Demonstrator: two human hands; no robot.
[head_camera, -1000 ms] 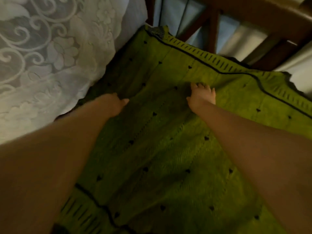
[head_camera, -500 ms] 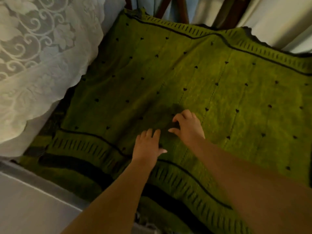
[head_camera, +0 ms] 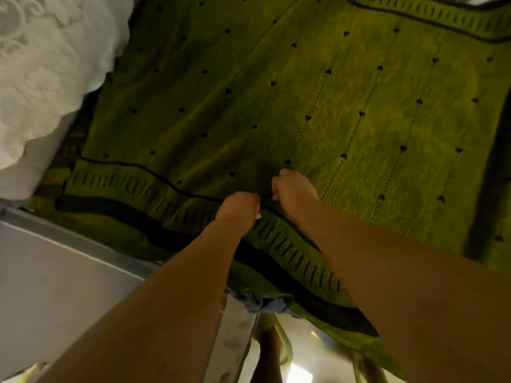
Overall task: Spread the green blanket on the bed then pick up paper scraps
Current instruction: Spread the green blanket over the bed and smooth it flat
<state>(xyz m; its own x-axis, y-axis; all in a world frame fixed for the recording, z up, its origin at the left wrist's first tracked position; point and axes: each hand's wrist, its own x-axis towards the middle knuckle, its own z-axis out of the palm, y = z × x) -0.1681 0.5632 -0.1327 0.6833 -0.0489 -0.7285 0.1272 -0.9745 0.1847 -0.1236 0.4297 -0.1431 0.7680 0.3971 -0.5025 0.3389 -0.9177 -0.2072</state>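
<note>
Right below the head camera, I see both hands meeting near the blanket's (head_camera: 318,100) closer border. The left hand (head_camera: 239,207) is curled, knuckles up, fingers tucked into the green fabric right on the thin black line above the band of short black dashes; it looks to me like it's pinching a fold there, though the fingertips are hidden. The right hand (head_camera: 294,189) sits just beside it, almost touching, also curled into a fist on the cloth, and I can't tell for sure whether it has fabric bunched inside. Ahead of the hands the blanket lies fairly flat, dotted with small black hearts, reaching to a dashed border at the far edge. Off to the left of the left hand, white lace cloth (head_camera: 47,67) overlaps the blanket's side. Beneath my forearms the blanket's edge hangs over, with pale floor (head_camera: 63,280) to the left.
</note>
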